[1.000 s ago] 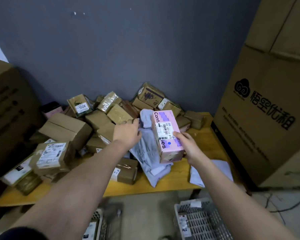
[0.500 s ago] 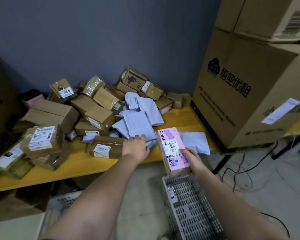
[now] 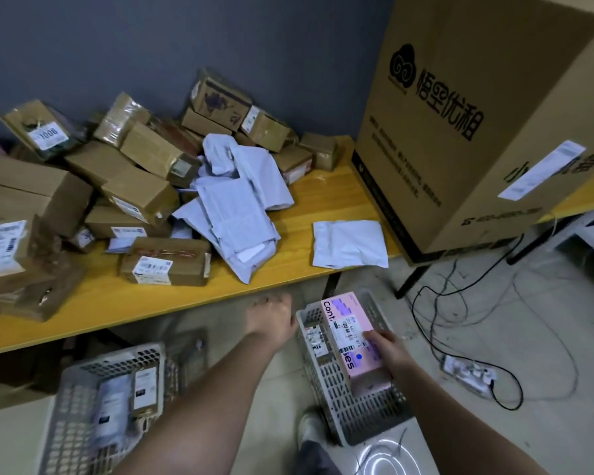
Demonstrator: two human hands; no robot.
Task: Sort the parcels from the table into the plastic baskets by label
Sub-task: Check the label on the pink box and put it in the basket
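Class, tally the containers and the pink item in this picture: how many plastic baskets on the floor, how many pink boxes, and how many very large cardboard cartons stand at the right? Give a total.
Plastic baskets: 2, left basket and right basket
Pink box: 1, held over the right basket by the right hand
Large carton: 1
Total: 4

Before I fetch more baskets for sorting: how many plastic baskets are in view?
2, both on the floor: one basket at lower left holding parcels, one basket under the right hand.
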